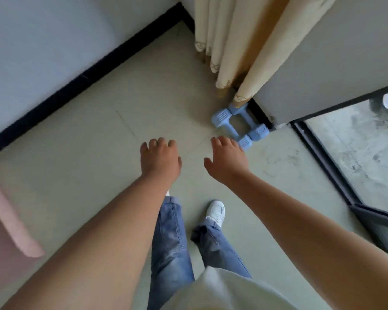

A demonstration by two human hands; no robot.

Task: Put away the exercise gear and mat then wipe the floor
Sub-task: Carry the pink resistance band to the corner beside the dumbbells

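One head-worn camera is looking steeply down at a room corner.

The single wide-angle view is sitting high, at the person's head, and is facing forward and down over both outstretched arms, so the left hand (pixel 160 158) and right hand (pixel 227 161) are lying mid-frame, near the lens. The floor (pixel 99 175) is filling most of the picture; the person's legs and one white shoe (pixel 216 212) are showing at the near edge. Farther off, the view is taking in the blue dumbbells (pixel 240 124) at the foot of a cream curtain (pixel 233 41), with a wall to the far left, a glass door to the right, and a pink mat (pixel 7 220) at the near left. The wide lens is bending straight edges outward.
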